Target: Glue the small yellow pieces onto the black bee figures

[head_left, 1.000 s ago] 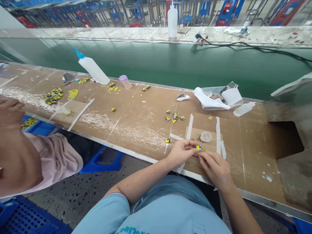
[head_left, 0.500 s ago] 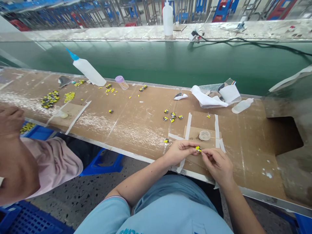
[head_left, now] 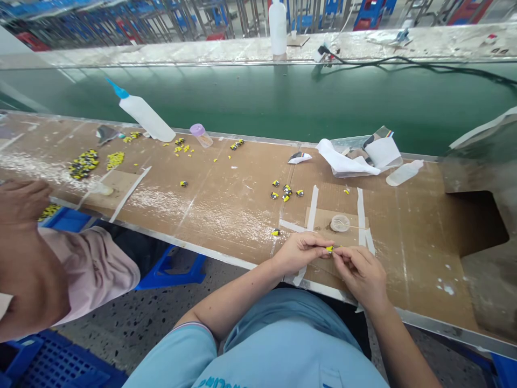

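Note:
Above the table edge, a small yellow-and-black piece (head_left: 329, 249) is pinched in the fingertips of my left hand (head_left: 299, 252). From the other side my right hand (head_left: 362, 274) closes thumb and forefinger on the same piece; the fingers partly cover it. Just beyond my hands stands a small round clear dish (head_left: 340, 223), with a thin stick across its rim. One similar piece (head_left: 276, 232) lies left of my left hand. Farther back is a loose group of yellow-and-black pieces (head_left: 286, 189). A tiny yellow part (head_left: 346, 191) lies behind the dish.
A co-worker's hand (head_left: 24, 199) is at far left, near piles of yellow-and-black pieces (head_left: 84, 164). Along the back are a blue-tipped bottle (head_left: 147, 119), a purple-lidded jar (head_left: 201, 136), an opened plastic bag (head_left: 351, 161) and a small bottle (head_left: 404, 173). A cardboard box (head_left: 480, 215) stands right.
The piece has turned slightly between my fingers, showing less black, and the fingertips of both hands have come closer together. The view has shifted slightly.

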Available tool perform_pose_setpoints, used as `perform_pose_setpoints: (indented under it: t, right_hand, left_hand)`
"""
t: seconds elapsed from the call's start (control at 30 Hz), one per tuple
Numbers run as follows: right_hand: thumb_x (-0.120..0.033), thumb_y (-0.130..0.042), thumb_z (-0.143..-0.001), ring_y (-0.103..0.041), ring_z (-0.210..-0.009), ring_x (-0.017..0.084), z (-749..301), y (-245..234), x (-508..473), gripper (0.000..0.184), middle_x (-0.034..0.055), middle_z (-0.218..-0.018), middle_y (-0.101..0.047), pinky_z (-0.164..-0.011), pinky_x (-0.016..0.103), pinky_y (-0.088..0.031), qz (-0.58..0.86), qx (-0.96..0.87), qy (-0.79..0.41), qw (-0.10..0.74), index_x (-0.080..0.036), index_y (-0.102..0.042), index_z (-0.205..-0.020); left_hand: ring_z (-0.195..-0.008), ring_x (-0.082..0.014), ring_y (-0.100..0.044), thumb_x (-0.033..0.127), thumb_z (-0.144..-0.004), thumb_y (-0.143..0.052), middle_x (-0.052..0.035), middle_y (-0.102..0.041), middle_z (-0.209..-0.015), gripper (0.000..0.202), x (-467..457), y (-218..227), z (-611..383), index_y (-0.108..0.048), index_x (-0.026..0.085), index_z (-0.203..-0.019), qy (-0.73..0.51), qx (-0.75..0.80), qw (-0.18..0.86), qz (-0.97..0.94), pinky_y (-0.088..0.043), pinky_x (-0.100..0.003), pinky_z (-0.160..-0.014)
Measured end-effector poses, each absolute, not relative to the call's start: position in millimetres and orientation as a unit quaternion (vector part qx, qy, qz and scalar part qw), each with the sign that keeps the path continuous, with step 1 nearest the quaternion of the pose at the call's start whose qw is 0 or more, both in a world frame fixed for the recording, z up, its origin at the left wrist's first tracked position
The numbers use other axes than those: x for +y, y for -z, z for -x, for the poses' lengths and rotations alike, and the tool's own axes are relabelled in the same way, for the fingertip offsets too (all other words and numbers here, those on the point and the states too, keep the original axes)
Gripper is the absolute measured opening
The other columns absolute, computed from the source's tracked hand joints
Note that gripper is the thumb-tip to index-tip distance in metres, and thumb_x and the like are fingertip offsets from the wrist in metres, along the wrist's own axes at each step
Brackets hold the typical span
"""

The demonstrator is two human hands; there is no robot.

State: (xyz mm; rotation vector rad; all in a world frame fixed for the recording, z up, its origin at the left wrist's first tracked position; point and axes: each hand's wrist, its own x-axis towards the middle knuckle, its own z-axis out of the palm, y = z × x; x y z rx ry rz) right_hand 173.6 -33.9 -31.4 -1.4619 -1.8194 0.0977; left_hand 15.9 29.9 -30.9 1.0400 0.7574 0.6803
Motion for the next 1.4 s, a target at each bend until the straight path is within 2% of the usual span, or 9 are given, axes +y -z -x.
perform_pose_setpoints:
  t: [0.13,0.27,0.37,0.67,1.07,1.4]
  right_hand:
    - [-0.028,-0.051,-0.089,-0.058,-0.058,0.01,-173.3,32.1,-34.5,0.019,0.0007,-0.068,-0.064,-0.056,0.022,-0.047,0.578,-0.719,-0.022,0.386,-0.022,-0.065,-0.078]
    - [-0.02,-0.055,-0.088,-0.059,-0.065,0.01,-175.0,32.0,-34.3,0.011,0.0005,-0.075,-0.063,-0.06,0.021,-0.048,0.547,-0.724,0.003,0.42,-0.022,-0.066,-0.088]
    - [-0.015,-0.057,-0.086,-0.058,-0.068,0.01,-176.4,29.7,-33.5,0.012,0.0007,-0.078,-0.061,-0.062,0.021,-0.048,0.535,-0.727,0.013,0.43,-0.022,-0.064,-0.092]
    - [-0.015,-0.056,-0.086,-0.058,-0.068,0.01,-175.6,27.0,-33.3,0.011,0.0018,-0.079,-0.06,-0.063,0.022,-0.049,0.517,-0.747,0.047,0.416,-0.02,-0.064,-0.092]
    - [-0.008,-0.059,-0.083,-0.057,-0.065,0.008,-174.2,30.1,-40.5,0.02,0.0008,-0.076,-0.058,-0.06,0.02,-0.047,0.498,-0.755,0.058,0.423,-0.02,-0.062,-0.099]
    - [-0.009,-0.06,-0.082,-0.056,-0.066,0.008,-172.0,30.4,-39.2,0.016,0.0008,-0.077,-0.058,-0.062,0.02,-0.047,0.511,-0.742,0.06,0.429,-0.019,-0.062,-0.094]
  left_hand:
    - [-0.068,-0.0109,-0.064,0.046,-0.054,-0.081,-0.0041,-0.07,-0.079,0.042,29.4,29.6,-16.6,-0.073,0.015,-0.082,-0.292,0.354,0.788,-0.411,-0.052,-0.029,-0.078]
    - [-0.066,-0.0113,-0.065,0.044,-0.053,-0.082,-0.0028,-0.069,-0.071,0.046,30.9,27.5,-16.0,-0.069,0.012,-0.084,-0.277,0.355,0.816,-0.361,-0.052,-0.03,-0.079]
    - [-0.066,-0.0122,-0.065,0.044,-0.054,-0.082,-0.0037,-0.069,-0.068,0.047,32.2,25.9,-15.6,-0.069,0.01,-0.084,-0.269,0.354,0.825,-0.348,-0.051,-0.032,-0.081]
    - [-0.061,-0.009,-0.064,0.039,-0.047,-0.085,-0.0021,-0.069,-0.065,0.047,31.7,26.5,-16.6,-0.07,0.011,-0.081,-0.259,0.368,0.831,-0.326,-0.051,-0.025,-0.073]
    - [-0.063,-0.0105,-0.064,0.037,-0.043,-0.087,-0.0024,-0.069,-0.067,0.042,29.5,26.8,-17.9,-0.071,0.011,-0.072,-0.276,0.37,0.828,-0.319,-0.053,-0.03,-0.078]
    - [-0.061,-0.0087,-0.063,0.039,-0.044,-0.086,-0.0011,-0.068,-0.065,0.042,29.9,23.2,-18.8,-0.07,0.011,-0.072,-0.278,0.366,0.828,-0.321,-0.052,-0.026,-0.073]
